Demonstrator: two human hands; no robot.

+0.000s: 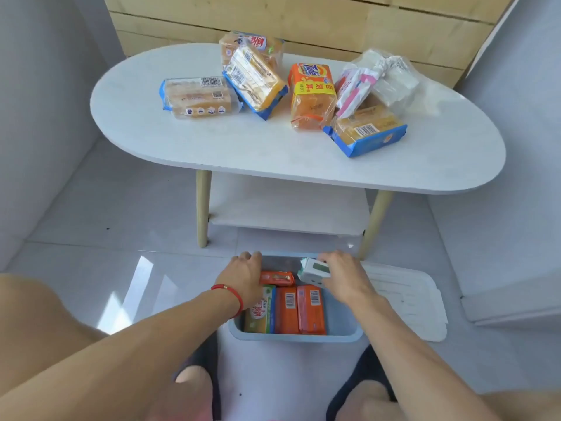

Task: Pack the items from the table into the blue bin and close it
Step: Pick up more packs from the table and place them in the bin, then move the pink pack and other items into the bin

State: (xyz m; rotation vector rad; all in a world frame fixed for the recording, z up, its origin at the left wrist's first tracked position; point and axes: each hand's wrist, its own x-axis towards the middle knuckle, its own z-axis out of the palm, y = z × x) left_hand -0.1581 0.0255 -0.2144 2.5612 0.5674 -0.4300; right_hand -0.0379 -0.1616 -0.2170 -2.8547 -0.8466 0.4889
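Observation:
The blue bin [296, 336] stands open on the floor in front of the table. Inside it lie orange soap packs [300, 309], a small orange pack [277, 278] and a green and yellow pack [259, 314]. My right hand [344, 276] holds a white and green box [312, 271] over the bin's far right side. My left hand [243, 276] rests on the bin's far left rim, fingers curled over it. On the white oval table [212, 141] lie several soap packs: a Tide pack [312, 95], blue-edged yellow packs [255, 79] [365, 132] [198, 97] and a clear bag of white items [379, 77].
The bin's white lid [406, 302] lies flat on the floor to the right of the bin. The table has a lower shelf [288, 208] and pale wooden legs [202, 208]. My feet in dark slippers [200, 369] stand just before the bin. Grey walls close in left and right.

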